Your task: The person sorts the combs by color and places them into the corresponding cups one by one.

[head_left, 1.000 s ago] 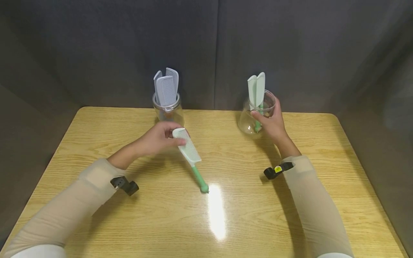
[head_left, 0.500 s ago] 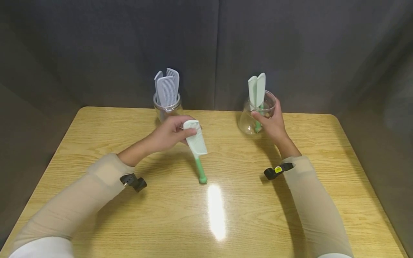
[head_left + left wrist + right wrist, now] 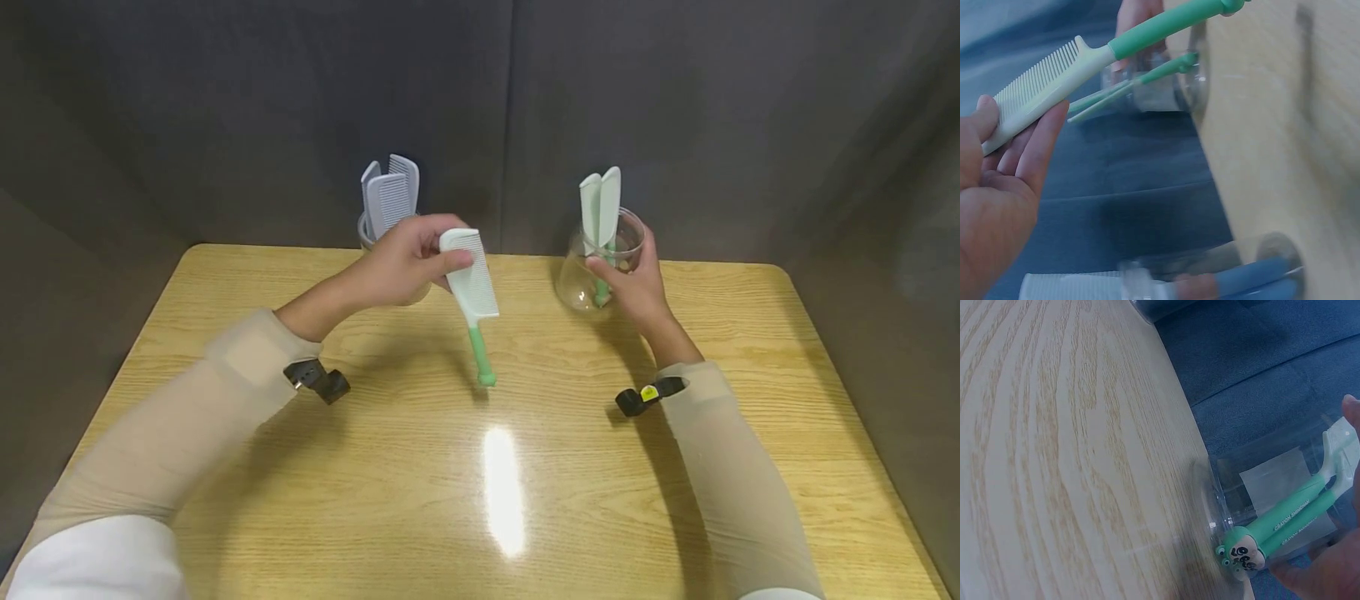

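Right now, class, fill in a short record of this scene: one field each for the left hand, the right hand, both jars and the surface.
Left hand: left hand pinches the toothed end of a green-handled comb, lifted off the table, handle pointing down.
Right hand: right hand grips the right glass jar.
Right jar contents: two pale green combs, handles down.
Left jar: left glass jar, partly behind the left hand, holds grey-blue combs.
Surface: wooden table.
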